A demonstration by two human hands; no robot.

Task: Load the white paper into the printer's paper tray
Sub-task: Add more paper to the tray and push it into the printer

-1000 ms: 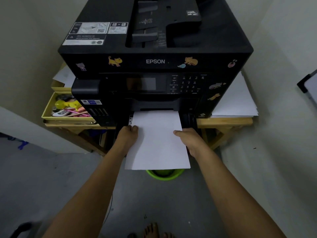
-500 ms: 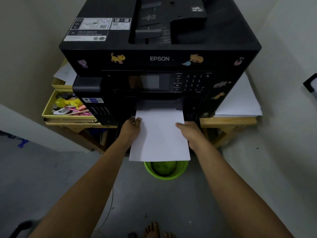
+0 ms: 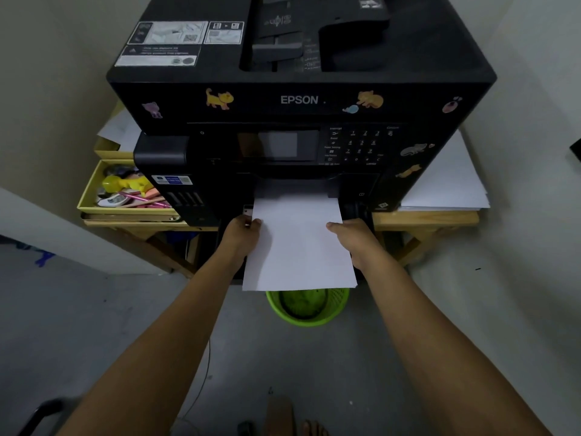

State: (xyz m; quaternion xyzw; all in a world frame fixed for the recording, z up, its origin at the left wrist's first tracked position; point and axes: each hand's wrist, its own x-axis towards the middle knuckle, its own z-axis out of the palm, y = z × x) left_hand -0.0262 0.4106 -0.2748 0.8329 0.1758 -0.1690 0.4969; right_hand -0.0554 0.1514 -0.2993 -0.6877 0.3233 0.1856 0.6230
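White paper (image 3: 298, 243) lies long-axis into the printer (image 3: 298, 99), its far end already inside the front slot, while your left hand (image 3: 240, 236) and right hand (image 3: 356, 239) pinch its side edges evenly.

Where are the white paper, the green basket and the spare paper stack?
white paper (image 3: 298, 247), head view, middle of the sheet.
green basket (image 3: 309, 319), head view, front rim.
spare paper stack (image 3: 446, 180), head view, top sheet.

Green basket (image 3: 308, 306) blocks beneath the printer (image 3: 298, 99); bare floor (image 3: 94, 325) either side.
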